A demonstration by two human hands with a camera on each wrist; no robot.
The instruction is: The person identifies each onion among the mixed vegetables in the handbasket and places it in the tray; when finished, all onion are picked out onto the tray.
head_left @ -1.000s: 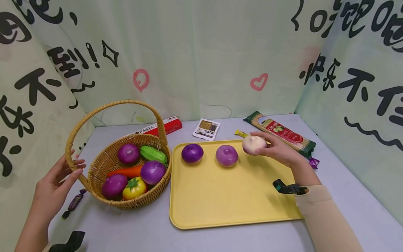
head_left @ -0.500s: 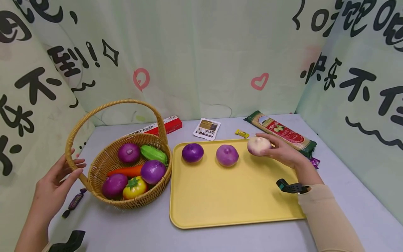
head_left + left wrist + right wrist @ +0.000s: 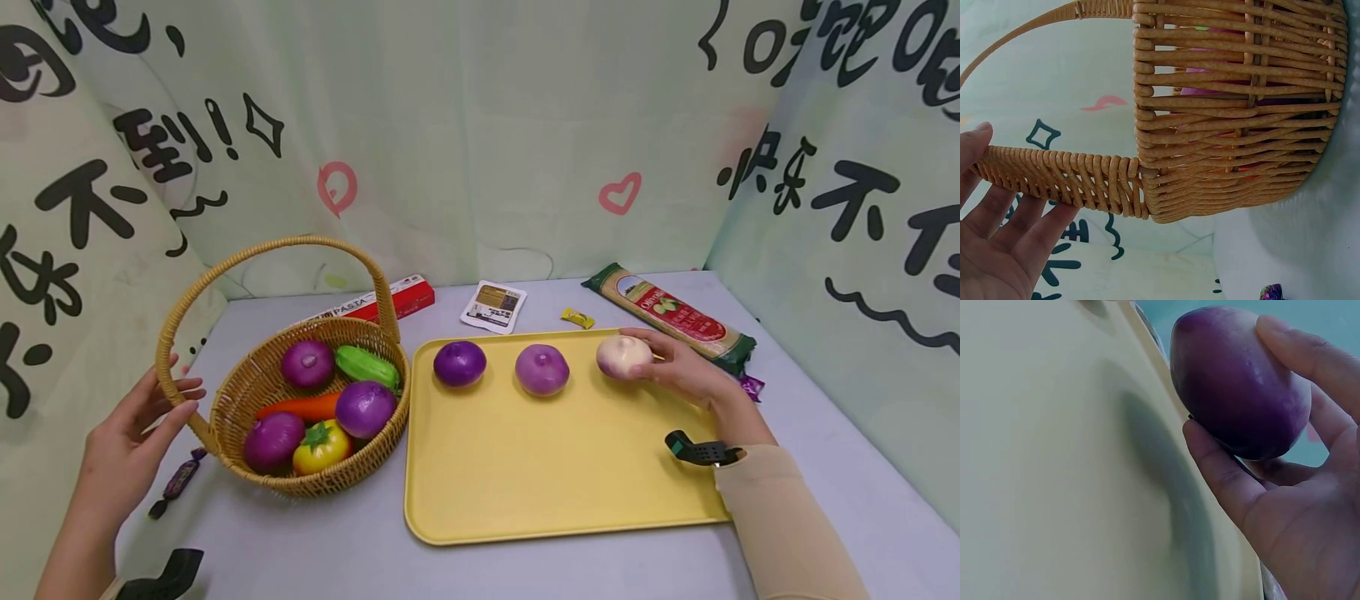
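In the head view my right hand [image 3: 678, 371] pinches a white-and-purple onion [image 3: 622, 357] over the far right part of the yellow tray [image 3: 570, 492]. The right wrist view shows the onion's darker purple side [image 3: 1235, 387] between thumb and fingers; whether it touches the tray, I cannot tell. Two purple onions [image 3: 460, 364] [image 3: 542, 370] sit in a row to its left. My left hand [image 3: 135, 425] holds the handle [image 3: 1060, 178] of the wicker basket [image 3: 341, 482], thumb on one side and fingers on the other.
Inside the basket lie purple onions [image 3: 273, 442], a green vegetable [image 3: 367, 368], a carrot [image 3: 300, 409] and a yellow tomato [image 3: 321, 450]. Behind stand a red pasta box [image 3: 412, 297], a white packet [image 3: 493, 307], a yellow candy [image 3: 577, 317] and a green-ended package [image 3: 671, 317]. A dark wrapped candy [image 3: 177, 483] lies front left.
My right hand has moved slightly right and lower with the white-and-purple onion, uncovering the yellow candy. The left hand stays on the basket handle.
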